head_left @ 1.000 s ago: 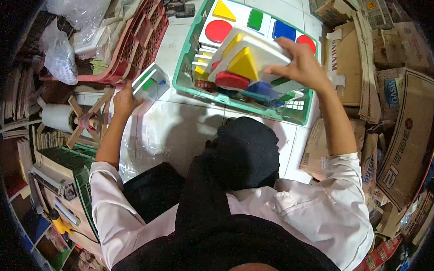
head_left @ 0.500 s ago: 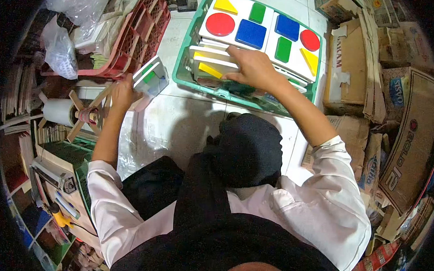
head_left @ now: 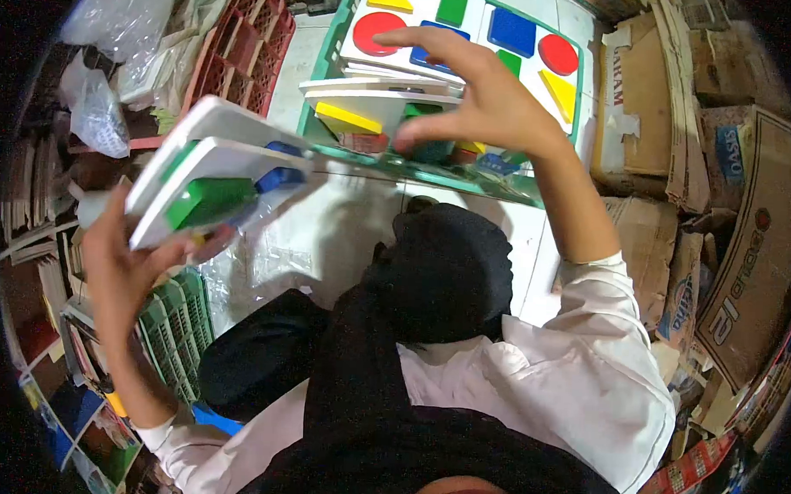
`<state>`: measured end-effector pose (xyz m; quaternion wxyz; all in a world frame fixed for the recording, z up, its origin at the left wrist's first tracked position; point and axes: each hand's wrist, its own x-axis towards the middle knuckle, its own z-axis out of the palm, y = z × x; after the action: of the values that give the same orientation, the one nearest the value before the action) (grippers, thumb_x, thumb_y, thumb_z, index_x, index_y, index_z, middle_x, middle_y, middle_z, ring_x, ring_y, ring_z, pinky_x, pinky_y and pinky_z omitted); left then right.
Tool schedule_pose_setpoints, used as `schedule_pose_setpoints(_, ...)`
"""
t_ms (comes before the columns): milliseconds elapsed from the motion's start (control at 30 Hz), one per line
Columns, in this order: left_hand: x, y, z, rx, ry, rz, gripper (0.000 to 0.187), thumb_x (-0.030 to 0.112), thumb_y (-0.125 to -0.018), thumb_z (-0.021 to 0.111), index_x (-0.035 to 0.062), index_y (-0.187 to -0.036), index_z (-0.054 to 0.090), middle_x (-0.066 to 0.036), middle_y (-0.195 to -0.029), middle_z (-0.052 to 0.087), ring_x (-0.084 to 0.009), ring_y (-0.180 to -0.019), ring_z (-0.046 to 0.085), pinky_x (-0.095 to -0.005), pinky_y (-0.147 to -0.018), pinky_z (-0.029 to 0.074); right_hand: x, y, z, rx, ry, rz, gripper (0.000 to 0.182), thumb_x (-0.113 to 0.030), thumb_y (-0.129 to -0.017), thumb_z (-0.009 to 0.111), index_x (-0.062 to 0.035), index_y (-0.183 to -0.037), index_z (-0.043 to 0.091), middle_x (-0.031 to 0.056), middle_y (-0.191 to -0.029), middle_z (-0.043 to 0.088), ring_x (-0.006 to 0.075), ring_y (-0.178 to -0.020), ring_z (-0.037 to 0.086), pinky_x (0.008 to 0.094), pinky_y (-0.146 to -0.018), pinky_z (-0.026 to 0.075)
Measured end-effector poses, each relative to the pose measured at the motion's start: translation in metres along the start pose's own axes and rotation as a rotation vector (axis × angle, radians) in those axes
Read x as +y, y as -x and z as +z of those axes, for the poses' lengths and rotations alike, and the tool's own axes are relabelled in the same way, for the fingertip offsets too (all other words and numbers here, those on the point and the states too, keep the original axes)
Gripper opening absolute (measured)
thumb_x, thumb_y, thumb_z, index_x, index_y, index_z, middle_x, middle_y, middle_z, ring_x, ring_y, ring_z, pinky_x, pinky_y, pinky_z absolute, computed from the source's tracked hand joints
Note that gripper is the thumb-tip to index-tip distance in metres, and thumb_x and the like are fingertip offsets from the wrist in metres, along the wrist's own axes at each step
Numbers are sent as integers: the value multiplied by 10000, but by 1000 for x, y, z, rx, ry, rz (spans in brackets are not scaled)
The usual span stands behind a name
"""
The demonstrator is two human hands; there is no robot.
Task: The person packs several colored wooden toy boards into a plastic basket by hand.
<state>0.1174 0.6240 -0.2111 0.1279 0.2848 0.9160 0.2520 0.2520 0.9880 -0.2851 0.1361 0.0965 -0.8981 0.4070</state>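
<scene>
My left hand (head_left: 138,255) grips two white shape boards (head_left: 233,167) by their near edge. They are tilted, with raised green and blue pieces on their faces. Over the green crate (head_left: 333,40), my right hand (head_left: 479,102) is open, thumb and fingers spread apart. Its thumb is near an upright white board (head_left: 309,105) bearing a yellow piece (head_left: 348,119) and a green one. Behind that hand, white boards lie flat with red circles (head_left: 558,55), blue squares (head_left: 511,32), green rectangles (head_left: 452,5) and yellow triangles (head_left: 558,96).
A red crate (head_left: 246,46) with clear plastic bags (head_left: 95,106) stands at the left. Flattened cardboard boxes (head_left: 635,116) are stacked on the right. Beside my left arm is another green crate (head_left: 176,331). Clear plastic (head_left: 255,277) lies on the tiled floor.
My left hand has brought its two boards up and closer to me. My right hand has let go of the boards in the crate and spread its fingers; those boards have shifted left.
</scene>
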Motion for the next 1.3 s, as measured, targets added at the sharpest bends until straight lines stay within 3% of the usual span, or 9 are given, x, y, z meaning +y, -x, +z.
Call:
schedule_pose_setpoints(167, 50, -11, 0, 176, 1, 315, 838, 180, -542, 882, -28, -1246, 479, -134, -1079, 613, -219, -998, 585, -317, -879, 463, -46, 23, -50, 27, -153, -183, 980, -400, -420, 913, -35, -1241, 521, 124, -1234, 547, 257, -1158, 512, 375, -954, 398)
schedule_pose_setpoints(233, 91, -55, 42, 332, -15, 754, 863, 290, -538, 879, 8, -1253, 486, -133, -1076, 622, -230, -975, 609, -329, -874, 483, -46, 54, -87, 60, 6, -34, 1079, -327, -373, 935, 10, -1281, 459, 136, -1176, 581, 223, -1080, 556, 345, -956, 419)
schedule_pose_setpoints(267, 109, -65, 62, 346, -32, 940, 878, 345, -536, 877, 26, -1256, 489, -133, -1075, 626, -236, -963, 621, -335, -871, 493, -51, 66, -105, 145, -43, 32, 926, -421, -362, 933, 22, -1094, 577, 124, -1034, 631, 204, -927, 620, 334, -828, 485)
schedule_pose_setpoints(367, 153, -97, 152, 151, 330, 963, 748, 326, -567, 866, 8, -1157, 534, -134, -984, 646, -228, -838, 649, -342, -758, 523, -45, 114, -130, 226, 72, 268, 745, -174, -494, 883, 36, -1137, 571, 71, -962, 648, 126, -867, 590, 278, -796, 480)
schedule_pose_setpoints(533, 155, -103, 234, -369, 648, 783, 588, 246, -664, 817, -26, -1107, 542, -192, -955, 639, -270, -864, 651, -339, -757, 503, -11, 141, -130, -15, 93, 572, 672, -99, -503, 823, 31, -1120, 588, 61, -932, 652, 106, -870, 574, 262, -827, 465)
schedule_pose_setpoints(867, 120, -106, 214, -449, 540, 543, 685, 134, -643, 825, 89, -1242, 494, -74, -1056, 629, -161, -1018, 575, -298, -932, 437, 36, 160, -117, -110, -89, 764, 593, -128, -506, 801, 23, -1045, 607, 26, -850, 638, 84, -783, 560, 234, -752, 472)
schedule_pose_setpoints(1133, 96, -101, 244, -533, 411, 607, 504, 76, -671, 802, 65, -1119, 571, -20, -869, 603, -102, -758, 522, -238, -715, 467, 67, 177, -120, -75, -122, 810, 631, -157, -526, 831, 19, -1083, 591, 83, -1013, 628, 162, -925, 572, 296, -841, 465)
schedule_pose_setpoints(1233, 94, -101, 253, -447, 293, 836, 423, 105, -671, 764, 88, -1047, 570, -148, -835, 621, -364, -757, 581, -365, -647, 464, 75, 192, -117, -206, 421, 681, 737, -160, -508, 837, 22, -1156, 538, 192, -1059, 558, 311, -992, 529, 381, -883, 432)
schedule_pose_setpoints(1300, 97, -104, 251, -467, 280, 807, 415, 106, -682, 755, 86, -1053, 570, -154, -853, 626, -371, -774, 584, -374, -658, 466, 85, 201, -107, -219, 352, 737, 740, -115, -545, 818, 14, -1199, 495, 179, -1099, 544, 303, -1005, 536, 370, -872, 442)
